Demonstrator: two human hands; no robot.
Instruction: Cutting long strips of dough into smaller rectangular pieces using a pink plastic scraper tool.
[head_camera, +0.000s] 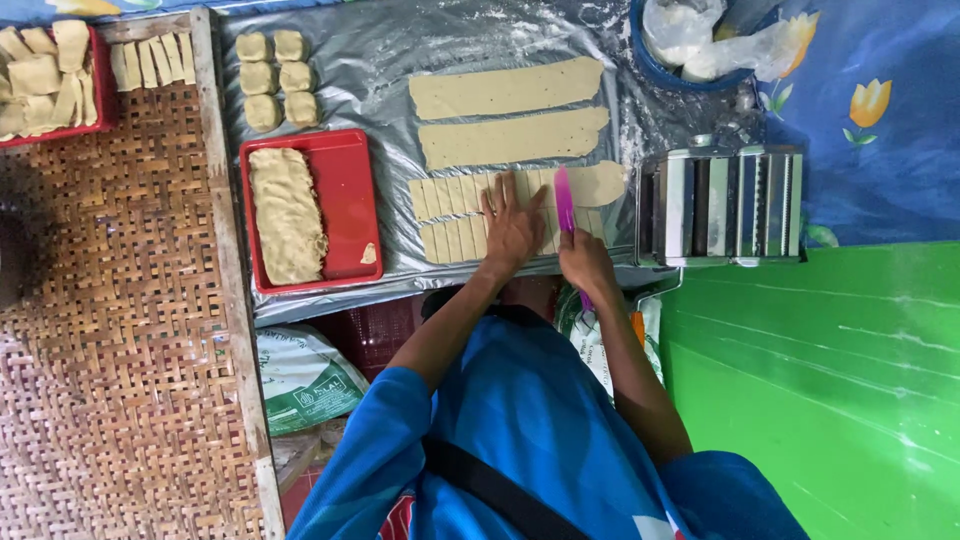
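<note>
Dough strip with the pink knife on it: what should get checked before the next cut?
1. Left hand flat on the dough strip, pinning it: ok.
2. Right hand gripping the pink knife by its handle: ok.
3. Left fingers apart from the blade: ok, a small gap shows.
4. Blade lined up with the earlier cuts: cannot tell exactly.
5. Uncut dough left at the strip's rounded end near the pasta roller: ok.
6. Two long dough strips waiting above, uncut: ok.
</note>
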